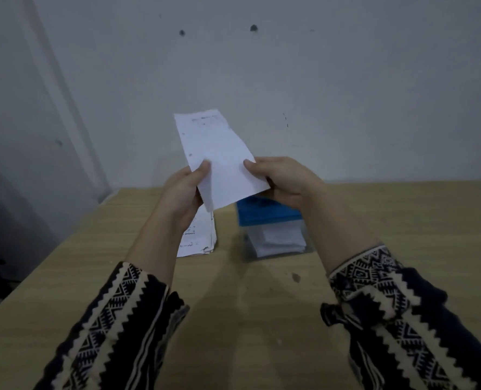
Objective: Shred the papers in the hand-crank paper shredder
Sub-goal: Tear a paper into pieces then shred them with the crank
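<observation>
the left hand (183, 190) and right hand (283, 180) each pinch a lower edge of a narrow white printed paper sheet (219, 159), held up above the wooden table (402, 220). below, a white paper stack (198, 237) lies left of the blue-topped clear plastic shredder (273, 229).

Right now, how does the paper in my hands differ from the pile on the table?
The held paper is up in the air, pinched by the left hand and right hand; the pile lies flat on the table. The held paper looks like one narrow piece; the pile is several stacked sheets. The held paper is mostly blank; the pile shows dark print. Both are white.
</observation>
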`<act>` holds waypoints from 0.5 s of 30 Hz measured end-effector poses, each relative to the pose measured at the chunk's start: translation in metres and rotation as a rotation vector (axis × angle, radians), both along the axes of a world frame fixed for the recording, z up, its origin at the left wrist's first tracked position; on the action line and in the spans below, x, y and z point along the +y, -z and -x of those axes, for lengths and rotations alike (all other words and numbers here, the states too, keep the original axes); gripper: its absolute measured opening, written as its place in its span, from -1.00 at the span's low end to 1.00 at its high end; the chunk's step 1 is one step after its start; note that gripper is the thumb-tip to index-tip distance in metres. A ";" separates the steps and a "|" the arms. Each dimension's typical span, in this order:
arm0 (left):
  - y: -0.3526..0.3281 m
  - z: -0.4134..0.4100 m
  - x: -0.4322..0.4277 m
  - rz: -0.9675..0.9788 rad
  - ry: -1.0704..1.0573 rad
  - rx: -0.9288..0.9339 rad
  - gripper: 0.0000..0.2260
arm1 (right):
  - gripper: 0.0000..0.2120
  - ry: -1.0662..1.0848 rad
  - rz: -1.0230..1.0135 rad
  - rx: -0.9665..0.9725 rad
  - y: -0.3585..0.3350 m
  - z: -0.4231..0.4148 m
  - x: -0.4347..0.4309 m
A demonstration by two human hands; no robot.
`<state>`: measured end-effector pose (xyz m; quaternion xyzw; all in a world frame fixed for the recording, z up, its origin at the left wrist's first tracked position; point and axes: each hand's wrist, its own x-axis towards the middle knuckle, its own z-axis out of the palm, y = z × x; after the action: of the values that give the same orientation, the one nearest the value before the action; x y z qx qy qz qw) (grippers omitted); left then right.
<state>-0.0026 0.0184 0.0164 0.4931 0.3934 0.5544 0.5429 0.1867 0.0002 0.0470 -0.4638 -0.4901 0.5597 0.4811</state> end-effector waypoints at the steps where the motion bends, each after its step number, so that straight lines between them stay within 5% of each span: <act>1: -0.004 -0.005 -0.002 -0.016 -0.001 0.033 -0.76 | -0.81 -0.026 -0.026 -0.064 -0.005 -0.007 -0.002; 5: -0.022 -0.024 -0.005 -0.083 -0.071 0.163 -0.75 | -0.79 0.068 -0.179 -0.339 -0.018 -0.030 -0.002; 15: 0.006 -0.086 -0.001 0.069 -0.217 0.279 -0.40 | -0.72 0.247 -0.251 -0.357 0.011 -0.070 0.018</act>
<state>0.0832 0.0178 0.0102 0.5012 0.5346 0.5219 0.4366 0.2571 0.0180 0.0358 -0.5481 -0.5727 0.3408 0.5054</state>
